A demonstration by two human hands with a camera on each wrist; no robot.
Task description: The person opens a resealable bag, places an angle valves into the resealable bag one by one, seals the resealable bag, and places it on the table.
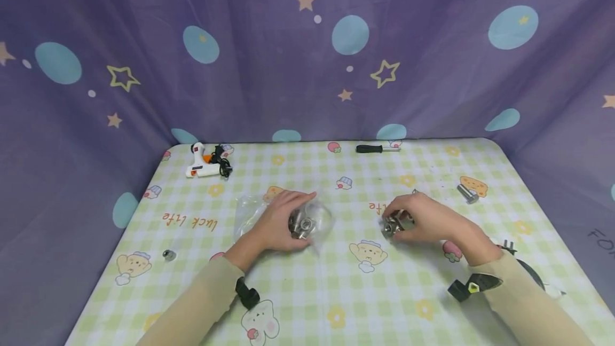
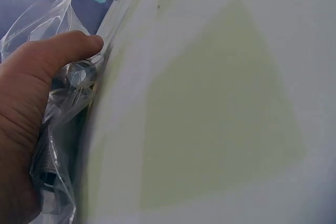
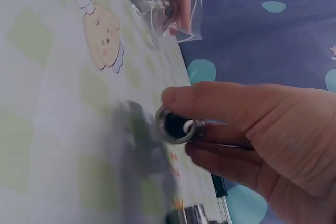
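In the head view, my left hand (image 1: 283, 223) grips a clear plastic bag (image 1: 321, 228) with shiny metal parts (image 1: 305, 225) inside. The thumb lies across the bag (image 2: 60, 145) in the left wrist view, and a round metal end shows through the film. To the right, my right hand (image 1: 425, 218) holds a metal fitting (image 1: 390, 227) close over the tablecloth. Seen from the right wrist, thumb and fingers pinch this hollow metal fitting (image 3: 161, 124), its round opening facing the camera. The fingers hide part of it.
A small metal piece (image 1: 169, 254) lies at the left, and a metal cylinder (image 1: 467, 193) at the right. At the back are a white glue gun (image 1: 204, 168) with a black cord and a black-handled screwdriver (image 1: 370, 149). A dark pronged object (image 1: 508, 247) shows beside the right forearm.
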